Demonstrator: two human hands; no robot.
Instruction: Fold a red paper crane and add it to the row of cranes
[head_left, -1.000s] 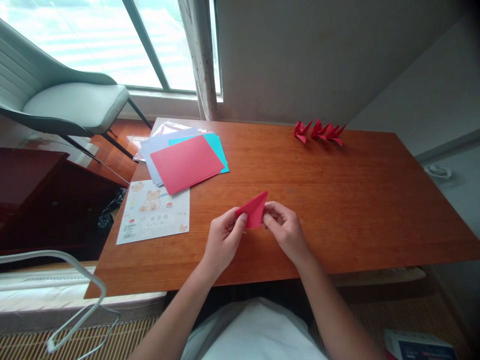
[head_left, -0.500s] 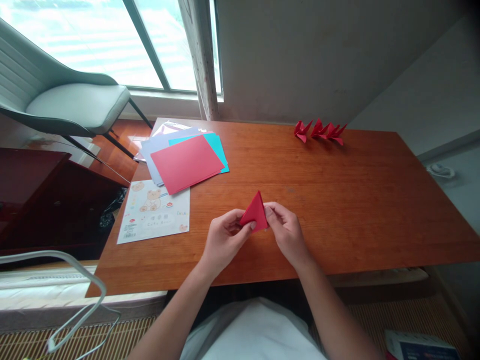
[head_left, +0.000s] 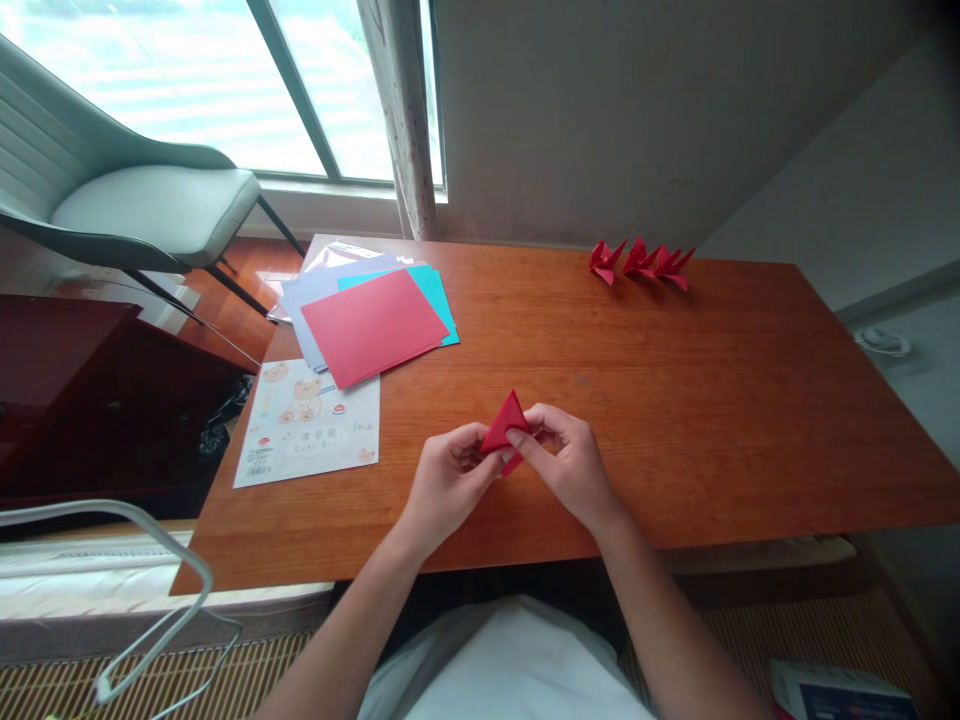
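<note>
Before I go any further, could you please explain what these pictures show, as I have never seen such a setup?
There is no machine here: a person works with two bare hands. Every picture comes from one camera worn on the person's head, looking forward and down. The left hand and right hand together hold a small piece of folded red paper above a wooden table. On the person's left, red sheets lie over turquoise sheets and pale lavender sheets, with a bear-printed sheet nearer the person. Towards the far edge, right of centre, stand three red folded figures.
</note>
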